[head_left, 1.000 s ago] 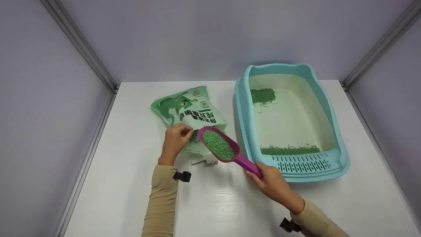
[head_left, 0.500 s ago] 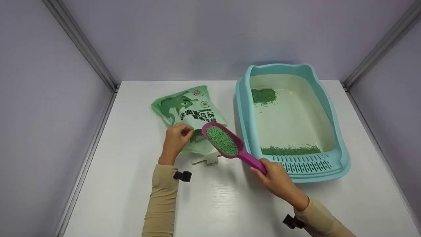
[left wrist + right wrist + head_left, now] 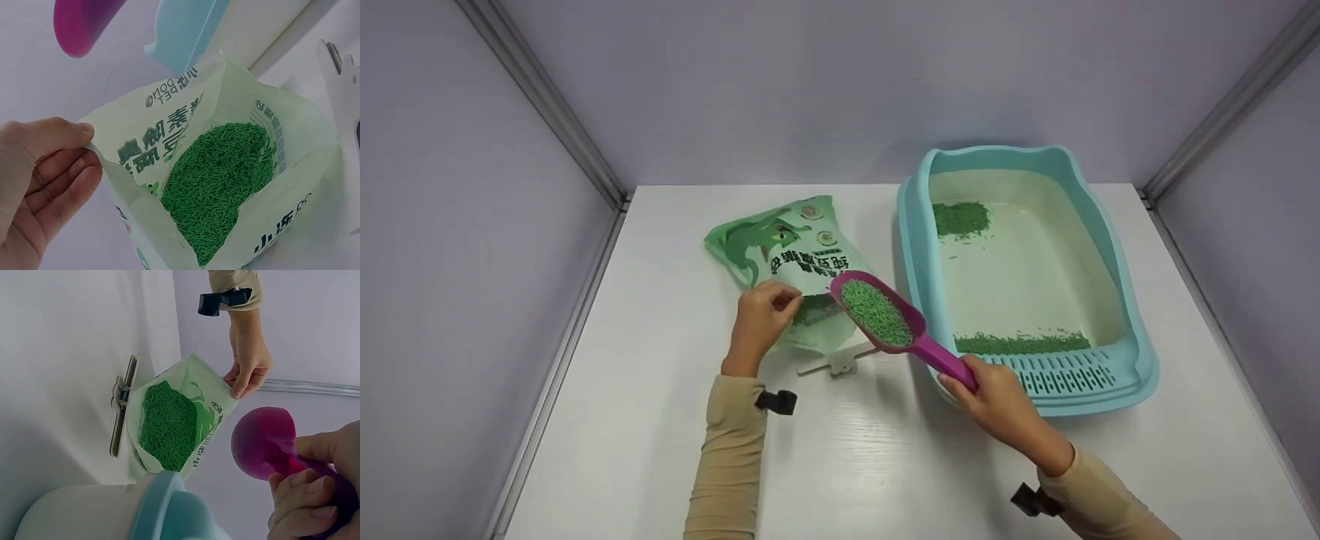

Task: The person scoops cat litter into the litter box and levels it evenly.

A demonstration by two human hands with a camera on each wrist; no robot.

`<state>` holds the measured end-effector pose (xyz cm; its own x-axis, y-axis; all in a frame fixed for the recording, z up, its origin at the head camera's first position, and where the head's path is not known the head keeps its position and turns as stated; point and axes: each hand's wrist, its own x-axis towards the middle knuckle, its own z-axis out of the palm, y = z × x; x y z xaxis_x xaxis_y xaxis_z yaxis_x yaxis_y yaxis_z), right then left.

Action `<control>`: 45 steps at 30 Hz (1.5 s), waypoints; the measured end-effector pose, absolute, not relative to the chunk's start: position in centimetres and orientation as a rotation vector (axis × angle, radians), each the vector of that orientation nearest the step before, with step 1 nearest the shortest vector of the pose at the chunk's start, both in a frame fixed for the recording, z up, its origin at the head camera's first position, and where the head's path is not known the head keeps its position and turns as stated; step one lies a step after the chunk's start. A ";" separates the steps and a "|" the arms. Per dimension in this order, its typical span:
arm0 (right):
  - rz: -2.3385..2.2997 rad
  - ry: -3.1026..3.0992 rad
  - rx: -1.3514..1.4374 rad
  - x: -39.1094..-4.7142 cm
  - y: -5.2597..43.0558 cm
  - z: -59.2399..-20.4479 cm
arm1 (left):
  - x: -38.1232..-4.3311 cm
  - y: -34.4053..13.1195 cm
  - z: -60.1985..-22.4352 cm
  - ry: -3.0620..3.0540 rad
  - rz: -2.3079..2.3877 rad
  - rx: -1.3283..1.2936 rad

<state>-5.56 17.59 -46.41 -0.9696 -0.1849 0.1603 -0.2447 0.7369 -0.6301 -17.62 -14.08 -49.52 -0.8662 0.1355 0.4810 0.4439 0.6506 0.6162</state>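
Note:
My left hand (image 3: 762,322) pinches the top edge of an open cat litter bag (image 3: 780,251) between thumb and fingers. Green litter pellets (image 3: 219,180) fill the inside of the bag's mouth. With my right hand (image 3: 1001,401) I grip the handle of a magenta scoop (image 3: 934,354), heaped with green pellets, held in the air between bag and tray. In the right wrist view the scoop's underside (image 3: 259,444) faces the camera and hides its load. A blue litter tray (image 3: 915,270) stands on the right, with one pellet pile at its back left and a strip along its front.
A pale bag clip (image 3: 840,364) lies on the white table (image 3: 840,465) just in front of the bag's mouth. Grey panels (image 3: 840,90) close off the back and both sides. The tray's slotted front ledge (image 3: 1050,375) lies close to my right hand.
The loaded scoop has moved away from the bag's mouth, up and to the right, showing more of the opening and the clip. My left hand and the bag have stayed put.

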 end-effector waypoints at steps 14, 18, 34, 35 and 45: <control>1.075 -2.831 0.320 -6.2 18.7 -46.0 | -17.6 -14.0 -49.5 -2.479 -1.092 -0.458; 1.063 -2.820 0.329 -6.4 18.9 -45.8 | -17.6 -14.0 -49.5 -2.488 -1.087 -0.456; 1.061 -2.851 0.269 -6.9 19.9 -45.5 | -17.6 -14.1 -49.5 -2.482 -1.086 -0.472; 1.060 -2.855 0.262 -6.9 20.0 -45.5 | -17.6 -14.1 -49.5 -2.481 -1.084 -0.472; 1.026 -2.833 0.263 -7.3 20.3 -45.2 | -17.6 -14.2 -49.5 -2.479 -1.076 -0.470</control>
